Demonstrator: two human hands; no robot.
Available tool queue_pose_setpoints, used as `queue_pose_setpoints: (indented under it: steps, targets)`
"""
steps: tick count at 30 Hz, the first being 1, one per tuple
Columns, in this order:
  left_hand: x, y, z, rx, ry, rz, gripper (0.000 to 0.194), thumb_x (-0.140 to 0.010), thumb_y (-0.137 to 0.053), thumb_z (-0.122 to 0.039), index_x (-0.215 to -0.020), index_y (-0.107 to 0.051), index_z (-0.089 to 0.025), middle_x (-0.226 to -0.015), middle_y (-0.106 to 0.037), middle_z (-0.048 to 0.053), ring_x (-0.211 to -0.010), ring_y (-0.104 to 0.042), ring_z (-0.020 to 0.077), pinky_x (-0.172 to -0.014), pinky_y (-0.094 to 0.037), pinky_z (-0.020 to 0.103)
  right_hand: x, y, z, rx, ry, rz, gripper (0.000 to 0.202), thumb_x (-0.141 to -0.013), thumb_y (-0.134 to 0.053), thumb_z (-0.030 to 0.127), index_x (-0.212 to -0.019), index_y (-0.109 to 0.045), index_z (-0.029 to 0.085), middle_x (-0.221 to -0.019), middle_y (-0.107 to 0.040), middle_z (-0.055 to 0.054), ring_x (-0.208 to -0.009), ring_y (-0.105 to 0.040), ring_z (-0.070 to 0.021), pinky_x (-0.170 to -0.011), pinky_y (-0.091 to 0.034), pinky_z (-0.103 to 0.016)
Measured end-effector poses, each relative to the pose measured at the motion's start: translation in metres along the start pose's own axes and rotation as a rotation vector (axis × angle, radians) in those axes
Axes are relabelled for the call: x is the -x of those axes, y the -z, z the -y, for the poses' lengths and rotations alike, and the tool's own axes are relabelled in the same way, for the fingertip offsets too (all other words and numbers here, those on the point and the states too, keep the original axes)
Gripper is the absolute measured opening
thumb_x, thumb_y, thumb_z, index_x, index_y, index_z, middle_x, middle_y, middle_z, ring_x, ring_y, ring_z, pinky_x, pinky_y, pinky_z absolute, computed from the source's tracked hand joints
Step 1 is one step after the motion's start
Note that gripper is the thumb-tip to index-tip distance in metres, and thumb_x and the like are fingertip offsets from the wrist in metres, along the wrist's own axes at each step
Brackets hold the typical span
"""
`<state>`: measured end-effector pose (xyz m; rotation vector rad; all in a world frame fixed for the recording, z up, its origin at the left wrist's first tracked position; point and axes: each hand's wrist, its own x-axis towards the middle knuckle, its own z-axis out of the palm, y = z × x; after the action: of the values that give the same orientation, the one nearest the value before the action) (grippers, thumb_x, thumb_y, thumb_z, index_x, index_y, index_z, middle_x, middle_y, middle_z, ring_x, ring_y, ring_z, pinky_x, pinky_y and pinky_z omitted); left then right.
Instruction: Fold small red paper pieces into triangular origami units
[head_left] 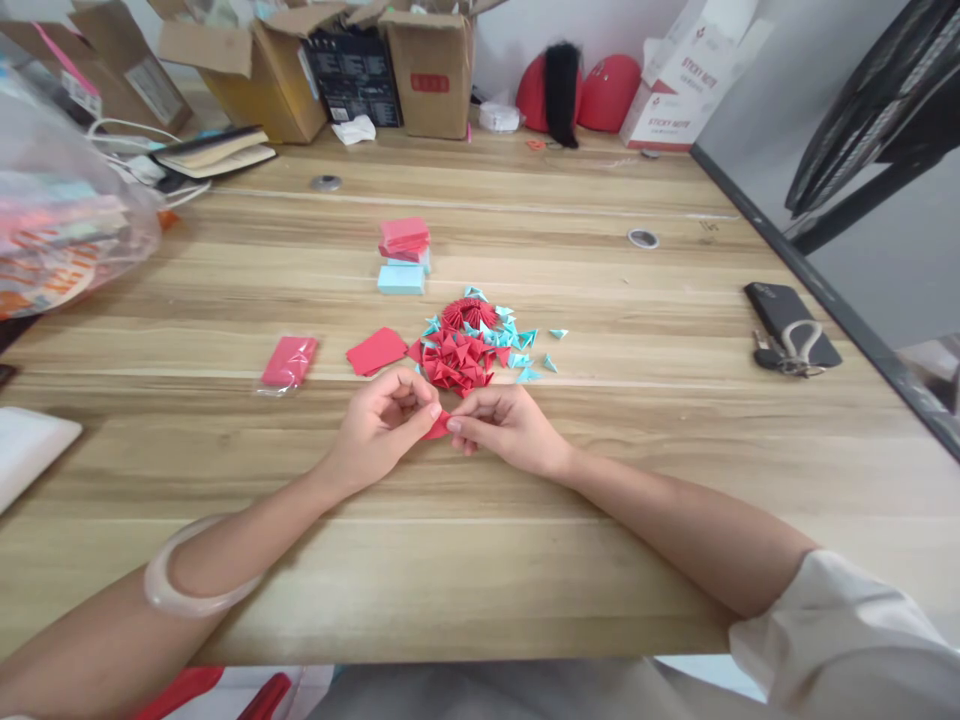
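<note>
Midway along the worktop (675, 500), nearer its front edge than its back, both hands meet over a small red paper piece (437, 427). Left hand (379, 425) and right hand (504, 428) each pinch it shut between thumb and fingertips, so the paper sits right between the two grips. Just behind lies a pile of folded red and blue triangles (476, 345).

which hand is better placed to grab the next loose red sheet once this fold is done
Left, probably. The red sheet lies left of the pile, just beyond the left hand. The right hand would have to cross over. Both hands now pinch the red paper between them.
</note>
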<state>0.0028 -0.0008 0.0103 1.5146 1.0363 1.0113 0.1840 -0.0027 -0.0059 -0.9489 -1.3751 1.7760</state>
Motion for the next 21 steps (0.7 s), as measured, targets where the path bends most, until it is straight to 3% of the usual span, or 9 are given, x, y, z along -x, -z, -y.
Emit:
queue_pose_setpoints:
  steps: [8, 13, 21]
  targets:
    - [0.0003, 0.0016, -0.001, 0.039, 0.027, 0.056, 0.026, -0.075, -0.072, -0.028, -0.083, -0.051, -0.017, -0.074, -0.064, 0.0, -0.064, -0.06, 0.0087, -0.057, -0.049, 0.018, 0.0019, 0.0009, -0.003, 0.074, 0.081, -0.025, 0.033, -0.079, -0.068, 0.043, -0.072, -0.06, 0.012, -0.064, -0.065, -0.001, -0.055, -0.059, -0.0053, -0.055, -0.05, -0.018]
    - [0.0009, -0.0006, -0.0012, 0.013, 0.02, -0.017, 0.027, -0.075, -0.073, -0.029, -0.077, -0.05, -0.016, -0.074, -0.065, 0.0, -0.065, -0.062, 0.0084, -0.062, -0.05, 0.018, 0.0006, 0.0001, -0.0047, 0.045, 0.092, -0.048, 0.029, -0.077, -0.07, 0.04, -0.076, -0.062, 0.012, -0.065, -0.066, -0.001, -0.056, -0.06, -0.0054, -0.055, -0.051, -0.017]
    - [-0.0012, 0.0004, -0.0028, 0.055, 0.058, -0.042, 0.028, -0.071, -0.077, -0.025, -0.068, -0.052, -0.015, -0.072, -0.067, 0.0, -0.065, -0.063, 0.0082, -0.063, -0.051, 0.018, 0.003, -0.0038, -0.0053, -0.029, 0.107, -0.118, 0.028, -0.075, -0.072, 0.038, -0.078, -0.06, 0.013, -0.069, -0.067, -0.001, -0.053, -0.061, -0.0052, -0.051, -0.052, -0.017]
